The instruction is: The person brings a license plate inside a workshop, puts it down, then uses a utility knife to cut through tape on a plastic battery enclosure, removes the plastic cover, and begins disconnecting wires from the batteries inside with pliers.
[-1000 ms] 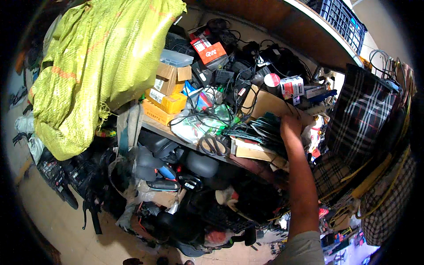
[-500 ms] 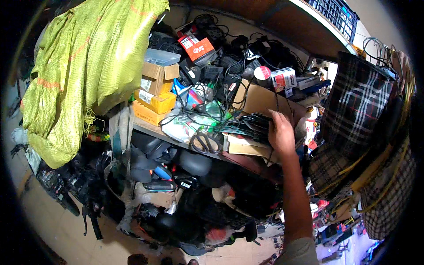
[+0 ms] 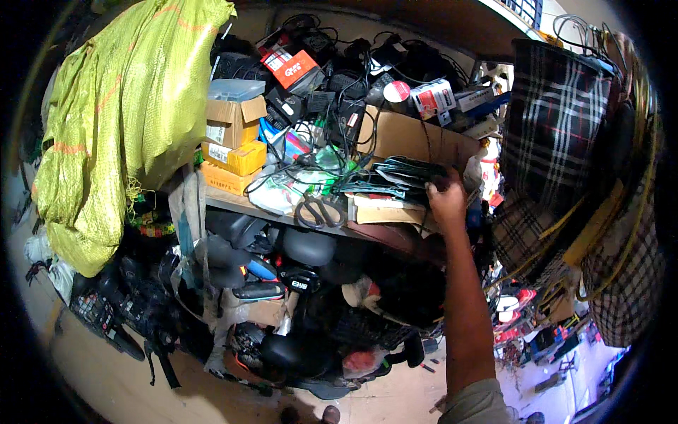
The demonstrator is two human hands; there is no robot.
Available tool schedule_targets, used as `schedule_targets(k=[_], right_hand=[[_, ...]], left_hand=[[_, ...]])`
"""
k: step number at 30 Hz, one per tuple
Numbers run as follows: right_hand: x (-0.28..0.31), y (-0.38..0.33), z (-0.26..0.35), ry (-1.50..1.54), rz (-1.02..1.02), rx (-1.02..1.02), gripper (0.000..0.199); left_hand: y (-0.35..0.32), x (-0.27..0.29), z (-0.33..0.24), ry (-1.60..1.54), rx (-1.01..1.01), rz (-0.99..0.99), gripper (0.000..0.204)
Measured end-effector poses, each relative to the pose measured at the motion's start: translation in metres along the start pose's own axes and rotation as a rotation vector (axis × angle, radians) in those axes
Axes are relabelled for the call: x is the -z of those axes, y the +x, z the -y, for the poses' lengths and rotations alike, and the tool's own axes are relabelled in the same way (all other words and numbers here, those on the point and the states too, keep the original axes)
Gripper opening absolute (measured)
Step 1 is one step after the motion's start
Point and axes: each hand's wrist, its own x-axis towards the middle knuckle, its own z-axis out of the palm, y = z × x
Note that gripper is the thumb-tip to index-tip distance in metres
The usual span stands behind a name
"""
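Note:
My right hand (image 3: 448, 203) reaches up from the lower right into an open cardboard box (image 3: 417, 138) on the cluttered shelf. Its thumb and bent fingers close on the right end of a flat dark packet (image 3: 439, 178). More thin, shiny dark packets (image 3: 402, 169) lie layered in the box to the left of the hand. The box's flap (image 3: 387, 212) folds down at the front. Black-handled scissors (image 3: 319, 212) rest at the shelf edge, left of the box. Nothing of my left hand shows.
Stacked yellow boxes (image 3: 229, 178), tangled cables and cartons crowd the shelf. A large yellow-green woven sack (image 3: 120, 134) hangs at the left, a plaid bag (image 3: 558, 127) at the right. Black motorcycle-seat-like pads (image 3: 308, 246) and other parts pile up below the shelf (image 3: 247, 208).
My right hand's fingers have gone from lying over the packets to gripping at their right end. The packets have fanned apart somewhat. The whole view has shifted slightly.

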Motion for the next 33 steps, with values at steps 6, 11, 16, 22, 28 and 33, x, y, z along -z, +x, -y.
schedule_targets(k=[6, 11, 16, 22, 28, 33], right_hand=[[0.022, -0.055, 0.062, 0.018, -0.210, 0.326, 0.046], [0.090, -0.191, 0.147, 0.748, -0.139, 0.405, 0.016], [0.215, -0.281, 0.127, 1.398, 0.695, 0.943, 0.014], [0.299, -0.325, 0.141, 1.419, 0.313, 0.742, 0.012], [0.405, -0.383, 0.114, 1.230, 0.227, 0.658, 0.010], [0.523, -0.460, 0.092, 1.032, 0.119, 0.585, 0.010]], left_hand=[[0.017, 0.011, 0.044, -0.203, 0.011, 0.016, 0.017], [0.018, 0.004, 0.038, -0.064, 0.064, 0.007, 0.013], [0.014, -0.011, 0.041, 0.022, 0.082, 0.028, 0.011], [0.027, -0.028, 0.048, 0.263, 0.083, 0.088, 0.013], [0.048, -0.050, 0.079, 0.705, 0.017, 0.149, 0.017], [0.094, -0.124, 0.101, 0.631, -0.030, 0.326, 0.022]])
